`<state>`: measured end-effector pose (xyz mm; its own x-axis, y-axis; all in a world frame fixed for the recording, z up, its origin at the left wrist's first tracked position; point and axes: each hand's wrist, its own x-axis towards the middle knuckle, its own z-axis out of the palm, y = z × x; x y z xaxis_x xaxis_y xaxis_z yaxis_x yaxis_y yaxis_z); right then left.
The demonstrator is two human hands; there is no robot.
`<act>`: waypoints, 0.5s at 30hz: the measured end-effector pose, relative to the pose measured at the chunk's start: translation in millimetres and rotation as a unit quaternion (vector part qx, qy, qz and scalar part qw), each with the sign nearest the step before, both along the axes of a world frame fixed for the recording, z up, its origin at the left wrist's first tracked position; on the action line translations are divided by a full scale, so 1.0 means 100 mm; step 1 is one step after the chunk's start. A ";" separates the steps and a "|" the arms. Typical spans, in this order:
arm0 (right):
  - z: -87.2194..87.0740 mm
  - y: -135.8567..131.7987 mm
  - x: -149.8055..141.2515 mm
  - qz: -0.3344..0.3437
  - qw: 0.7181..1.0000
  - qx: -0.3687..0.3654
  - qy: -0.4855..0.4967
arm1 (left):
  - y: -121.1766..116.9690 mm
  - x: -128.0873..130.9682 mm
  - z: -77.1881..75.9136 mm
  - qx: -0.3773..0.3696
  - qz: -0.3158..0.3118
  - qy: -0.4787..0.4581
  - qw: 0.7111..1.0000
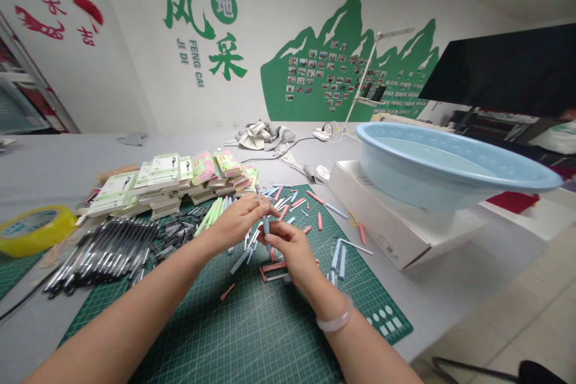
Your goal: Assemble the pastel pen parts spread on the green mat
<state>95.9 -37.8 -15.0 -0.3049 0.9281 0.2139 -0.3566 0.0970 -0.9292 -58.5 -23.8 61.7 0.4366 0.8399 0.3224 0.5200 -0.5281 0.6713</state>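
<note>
Over the green cutting mat (198, 330), both hands meet around one upright pen. My right hand (292, 249) pinches its light blue pen barrel (266, 225) between thumb and fingers. Just above, my left hand (238, 219) has its fingers closed on a thin slender piece (258, 193) at the barrel's upper end; whether it is a refill I cannot tell. Loose pink pen parts (275, 266), white refill-like sticks (360, 246) and blue barrels (342, 262) lie scattered around the hands. Light green barrels (211, 216) sit behind my left wrist.
Left of the mat are a pile of black pens (103, 252), stacked small boxes (166, 174) and a yellow tape roll (40, 231). A blue basin (405, 177) rests on a white carton (382, 216) at right. Cloths (261, 135) and a cable lie at the back.
</note>
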 end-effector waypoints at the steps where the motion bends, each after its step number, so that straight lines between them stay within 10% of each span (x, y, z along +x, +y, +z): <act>1: 0.01 0.00 0.00 0.005 1.000 0.001 0.000 | 0.00 -0.01 0.01 0.007 0.005 0.006 1.000; 15: -0.01 -0.05 -0.05 0.092 0.989 -0.035 0.112 | -0.04 0.05 -0.09 -0.241 -0.072 -0.113 0.961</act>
